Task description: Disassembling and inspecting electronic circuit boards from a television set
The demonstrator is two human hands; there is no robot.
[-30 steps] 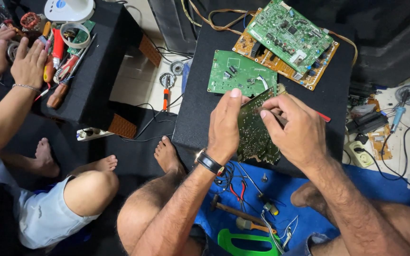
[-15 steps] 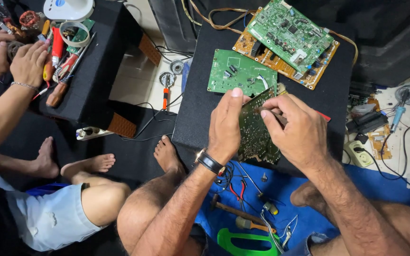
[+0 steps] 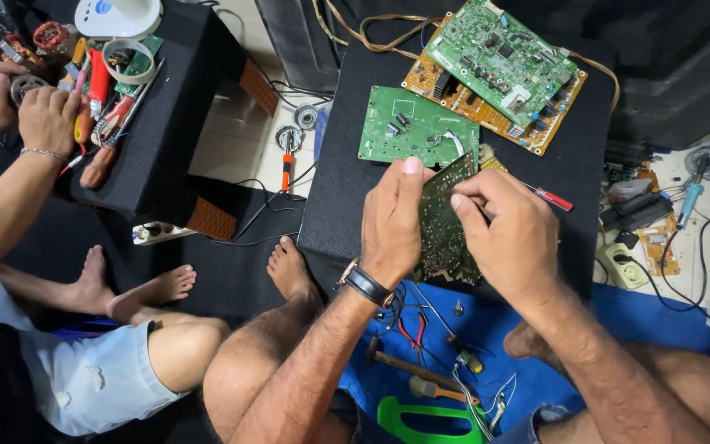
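The person sits on the floor with bare knees up and holds a dark green circuit board (image 3: 445,222) on its edge, over the near side of a black box (image 3: 338,197). The left hand (image 3: 392,222) wraps around the left side of the board, with the thumb up at the top corner. The right hand (image 3: 507,234) grips the right side, and its fingers pinch at the top edge of the board. Both hands are closed on the board. Compared with a second ago, the hands and the board sit in almost the same spot, so the work on that top edge looks slow and careful, not finished. Just beyond the hands a bright green board (image 3: 417,127) lies flat, and farther right a bigger green board sits on an orange board (image 3: 495,103). A small red screwdriver (image 3: 554,198) lies by the right hand. On the near blue mat (image 3: 552,378) lie a hammer (image 3: 408,366) and small pliers. At the far left, another person's hands (image 3: 22,107) hold a small round motor beside a pile of tools, and that person's knee has shifted a little.
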